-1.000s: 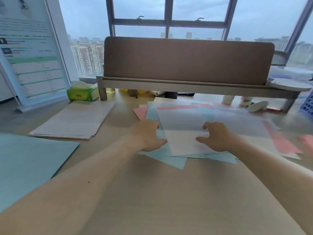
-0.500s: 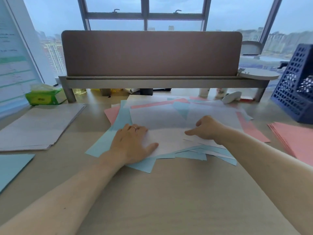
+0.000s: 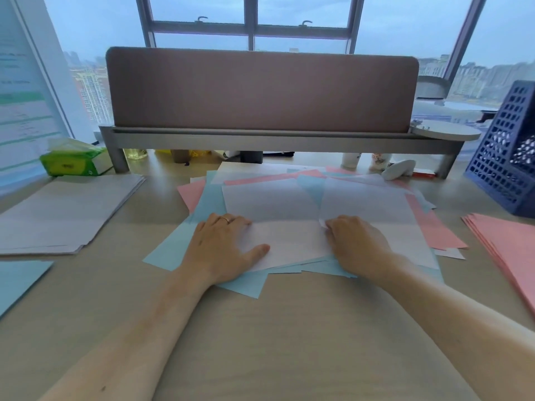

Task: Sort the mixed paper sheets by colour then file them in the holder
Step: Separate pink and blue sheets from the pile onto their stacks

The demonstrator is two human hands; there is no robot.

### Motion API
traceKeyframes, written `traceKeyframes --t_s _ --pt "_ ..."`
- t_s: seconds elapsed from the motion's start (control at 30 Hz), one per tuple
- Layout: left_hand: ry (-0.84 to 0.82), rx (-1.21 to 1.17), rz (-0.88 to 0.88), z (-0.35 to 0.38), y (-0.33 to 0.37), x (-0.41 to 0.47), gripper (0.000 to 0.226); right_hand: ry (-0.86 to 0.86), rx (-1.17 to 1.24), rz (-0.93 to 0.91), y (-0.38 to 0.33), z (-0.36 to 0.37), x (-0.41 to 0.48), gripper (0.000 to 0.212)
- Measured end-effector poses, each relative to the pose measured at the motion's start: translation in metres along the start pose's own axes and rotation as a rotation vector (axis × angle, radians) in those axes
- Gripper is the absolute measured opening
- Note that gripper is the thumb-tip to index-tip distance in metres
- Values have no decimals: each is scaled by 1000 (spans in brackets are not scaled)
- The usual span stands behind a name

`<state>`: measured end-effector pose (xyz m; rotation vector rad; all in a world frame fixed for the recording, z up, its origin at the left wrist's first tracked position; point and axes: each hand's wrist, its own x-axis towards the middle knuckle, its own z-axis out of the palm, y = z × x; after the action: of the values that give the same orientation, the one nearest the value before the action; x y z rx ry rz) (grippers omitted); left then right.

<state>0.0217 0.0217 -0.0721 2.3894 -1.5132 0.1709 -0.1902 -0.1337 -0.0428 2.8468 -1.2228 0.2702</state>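
Note:
A mixed pile of white, blue and pink sheets point(image 3: 307, 183) lies spread on the desk in front of me. My left hand point(image 3: 223, 247) presses flat on the pile's near left part, over a white sheet point(image 3: 272, 204) and a blue one. My right hand point(image 3: 359, 244) has its fingers curled and pinches the lifted near-left corner of another white sheet point(image 3: 370, 204). Sorted piles lie around: white sheets point(image 3: 63, 209) at the left, a blue sheet point(image 3: 17, 282) at the near left, pink sheets point(image 3: 509, 244) at the right. The navy mesh holder point(image 3: 503, 157) stands at the far right.
A brown partition point(image 3: 260, 91) on a grey shelf point(image 3: 278, 138) closes the desk's far side, with small bottles and clutter under it. A green tissue pack point(image 3: 72, 163) sits at the far left beside a standing board point(image 3: 20, 111). Bare desk point(image 3: 289, 342) lies near me.
The view swung right and closer, bringing the holder and pink stack into sight. My left hand settled flat on the pile. My right hand slid left and curled onto a white sheet's corner.

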Motion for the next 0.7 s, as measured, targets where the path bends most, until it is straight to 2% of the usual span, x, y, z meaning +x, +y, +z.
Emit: traceKeyframes --t_s 0.13,0.23,0.33,0.47,0.53,0.6,0.63,0.7 --pt "-2 2 -10 -2 1 0 88 129 79 -117 -19 7 -10 34" --pt "-3 -1 -13 -2 2 0 82 82 94 -302 -46 10 -14 43" --pt "24 -69 -18 -4 3 -2 76 85 163 -464 -62 12 -16 42" --pt "85 -193 -44 -5 1 -1 52 44 163 -563 -66 11 -14 44" --pt "115 -244 -71 -5 -1 -1 42 23 201 -568 -65 10 -16 41" --pt "142 -263 -90 -5 -1 0 38 23 274 -528 -60 10 -21 51" --pt "152 -266 -105 -5 0 0 38 61 327 -471 -54 11 -21 61" --pt "184 -220 -174 -8 1 -1 36 198 479 -204 -35 12 -12 75"
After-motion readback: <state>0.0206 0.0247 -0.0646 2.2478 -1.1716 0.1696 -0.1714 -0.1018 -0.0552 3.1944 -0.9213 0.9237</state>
